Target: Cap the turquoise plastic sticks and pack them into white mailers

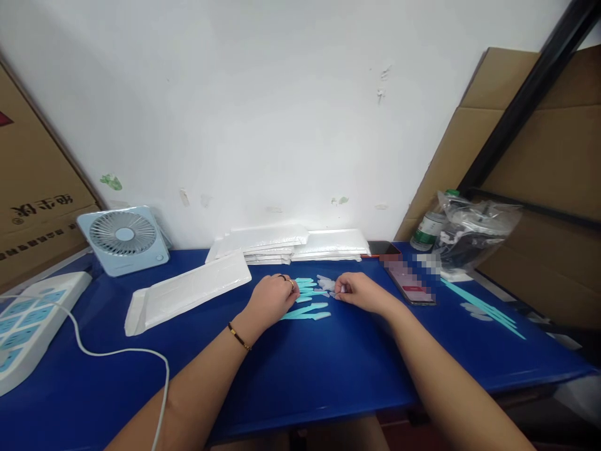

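Several thin turquoise strips [312,307] lie on the blue table, side by side near its middle. My left hand [275,295], with a ring and a bracelet, rests over their left ends; its fingers are bent together, and whatever they hold is hidden. Just right of the strips is a small heap of pale translucent pieces [326,284]. My right hand [350,291] is at the right side of that heap, thumb and fingertips pinched together on something too small to make out.
White padded envelopes [263,238] are stacked by the wall, and a single envelope [192,293] lies left. Around them are a blue fan [124,235], a power strip [40,319] with a white cable, a phone [410,282], a bottle [428,230], a plastic bag [474,228] and more turquoise strips [483,307].
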A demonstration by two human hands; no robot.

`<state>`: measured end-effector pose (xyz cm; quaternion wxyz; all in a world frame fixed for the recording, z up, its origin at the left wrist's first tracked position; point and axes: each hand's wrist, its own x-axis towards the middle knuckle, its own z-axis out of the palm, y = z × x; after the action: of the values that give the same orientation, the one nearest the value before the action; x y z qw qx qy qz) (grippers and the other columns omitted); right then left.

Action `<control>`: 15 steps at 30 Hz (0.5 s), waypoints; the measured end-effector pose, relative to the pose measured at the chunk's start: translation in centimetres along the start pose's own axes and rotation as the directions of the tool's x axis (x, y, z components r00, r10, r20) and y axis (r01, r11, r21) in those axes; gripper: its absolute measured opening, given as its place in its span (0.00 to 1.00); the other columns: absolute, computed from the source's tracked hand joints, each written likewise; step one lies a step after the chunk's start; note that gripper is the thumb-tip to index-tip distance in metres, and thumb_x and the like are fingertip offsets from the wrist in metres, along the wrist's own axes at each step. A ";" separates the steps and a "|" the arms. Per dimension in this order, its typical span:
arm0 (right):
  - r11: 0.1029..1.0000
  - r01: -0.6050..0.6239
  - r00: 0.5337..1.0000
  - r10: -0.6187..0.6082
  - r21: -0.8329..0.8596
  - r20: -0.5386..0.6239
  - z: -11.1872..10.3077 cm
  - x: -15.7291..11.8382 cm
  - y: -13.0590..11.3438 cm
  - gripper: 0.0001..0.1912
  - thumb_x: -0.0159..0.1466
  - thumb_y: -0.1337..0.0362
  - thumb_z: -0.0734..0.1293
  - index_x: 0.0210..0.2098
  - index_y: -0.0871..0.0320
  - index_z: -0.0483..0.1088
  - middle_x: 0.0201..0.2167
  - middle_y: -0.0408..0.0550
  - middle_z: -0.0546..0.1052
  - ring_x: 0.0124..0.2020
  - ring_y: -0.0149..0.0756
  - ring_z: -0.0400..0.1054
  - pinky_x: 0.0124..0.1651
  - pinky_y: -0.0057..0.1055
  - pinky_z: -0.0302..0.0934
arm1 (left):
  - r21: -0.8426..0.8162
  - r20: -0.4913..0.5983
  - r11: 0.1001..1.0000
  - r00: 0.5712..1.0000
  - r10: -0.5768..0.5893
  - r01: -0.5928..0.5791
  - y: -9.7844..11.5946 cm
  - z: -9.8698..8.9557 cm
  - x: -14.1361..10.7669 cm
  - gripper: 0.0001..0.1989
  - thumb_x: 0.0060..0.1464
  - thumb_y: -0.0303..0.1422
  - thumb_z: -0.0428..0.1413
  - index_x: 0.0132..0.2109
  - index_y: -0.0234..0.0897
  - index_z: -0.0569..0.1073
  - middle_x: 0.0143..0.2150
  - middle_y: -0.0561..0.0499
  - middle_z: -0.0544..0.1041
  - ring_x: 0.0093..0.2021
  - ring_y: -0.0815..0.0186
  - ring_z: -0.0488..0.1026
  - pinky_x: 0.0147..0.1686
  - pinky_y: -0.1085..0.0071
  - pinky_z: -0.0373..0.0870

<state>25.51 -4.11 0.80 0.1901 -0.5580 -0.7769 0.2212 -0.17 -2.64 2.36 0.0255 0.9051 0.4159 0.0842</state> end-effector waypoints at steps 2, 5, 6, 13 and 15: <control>1.000 0.001 1.000 -0.001 0.030 0.008 -0.1 -0.2 -0.3 0.06 0.55 0.63 0.65 0.31 0.58 0.72 0.25 0.43 0.72 0.25 0.30 0.62 0.28 0.24 0.53 | -0.016 0.058 1.000 0.998 -0.007 0.008 0.1 -0.2 -0.3 0.11 0.57 0.31 0.47 0.32 0.37 0.73 0.32 0.48 0.75 0.32 0.64 0.70 0.32 0.71 0.60; 0.997 0.009 0.998 -0.013 0.077 0.057 0.0 -0.2 -0.6 0.07 0.56 0.62 0.65 0.31 0.59 0.71 0.23 0.42 0.71 0.24 0.29 0.62 0.27 0.24 0.53 | -0.006 0.100 0.999 0.994 -0.045 0.045 0.1 0.1 -0.4 0.11 0.56 0.30 0.47 0.31 0.36 0.73 0.31 0.48 0.75 0.30 0.65 0.70 0.29 0.72 0.60; 0.997 0.010 0.998 -0.015 0.081 0.062 0.1 -0.2 -0.7 0.07 0.56 0.62 0.65 0.30 0.59 0.71 0.23 0.43 0.71 0.24 0.30 0.62 0.27 0.24 0.53 | -0.002 0.093 0.999 0.994 -0.052 0.053 0.0 0.2 -0.3 0.11 0.56 0.30 0.47 0.31 0.36 0.73 0.32 0.47 0.75 0.30 0.65 0.70 0.30 0.72 0.60; 0.999 0.047 0.999 -0.048 0.025 0.010 1.0 0.4 -1.0 0.05 0.57 0.66 0.65 0.31 0.58 0.72 0.26 0.44 0.73 0.26 0.29 0.64 0.29 0.24 0.54 | -0.030 0.093 0.999 0.995 -0.042 0.045 -0.3 0.8 0.3 0.10 0.56 0.30 0.48 0.34 0.37 0.74 0.33 0.47 0.75 0.34 0.63 0.72 0.33 0.72 0.63; 0.997 0.074 0.997 -0.073 0.019 -0.004 1.2 0.6 -1.1 0.04 0.57 0.68 0.65 0.31 0.58 0.73 0.27 0.44 0.74 0.27 0.29 0.65 0.30 0.24 0.54 | -0.042 0.093 0.998 0.995 -0.034 0.038 -0.3 0.8 0.3 0.10 0.56 0.30 0.48 0.34 0.37 0.74 0.33 0.47 0.75 0.35 0.63 0.72 0.34 0.72 0.63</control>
<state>23.81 -4.02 0.42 0.2050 -0.5276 -0.7943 0.2206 -0.06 -2.24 1.61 0.0661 0.8996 0.4288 0.0507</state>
